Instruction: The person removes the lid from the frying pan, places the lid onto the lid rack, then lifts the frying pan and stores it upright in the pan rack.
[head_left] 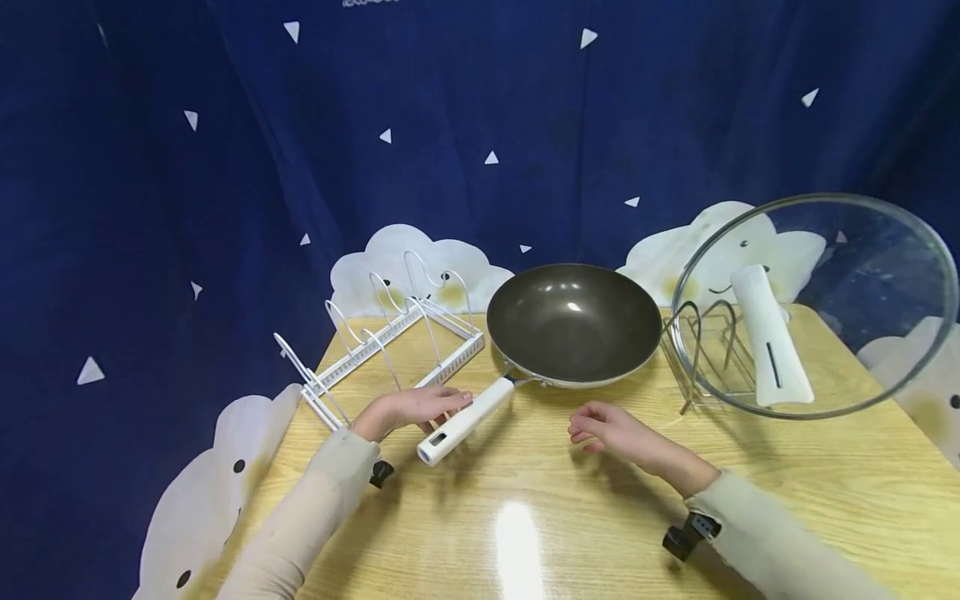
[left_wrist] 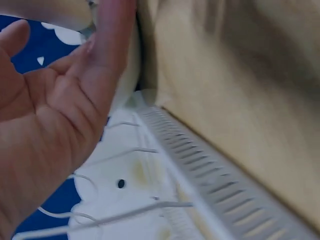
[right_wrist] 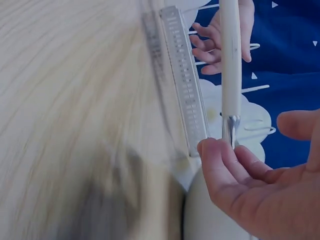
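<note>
A wok with a dark inside [head_left: 573,321] stands in the middle of the table, its white handle [head_left: 467,421] pointing toward the front left. Beside the handle, on its left, is my left hand [head_left: 411,408], fingers extended and not wrapped round it. In the left wrist view the palm [left_wrist: 55,110] faces the camera with nothing in it. My right hand [head_left: 611,429] hovers over the table just in front of the wok, fingers loosely bent and holding nothing. The right wrist view shows its fingers [right_wrist: 240,170] overlapping the base of the handle.
A white wire rack [head_left: 457,358] stands at the left, close to my left hand. To the right, a glass lid [head_left: 862,408] with a white handle [head_left: 772,342] leans upright in a grey wire stand [head_left: 693,358]. Behind the wooden table [head_left: 600,533] hangs a dark blue curtain [head_left: 450,83].
</note>
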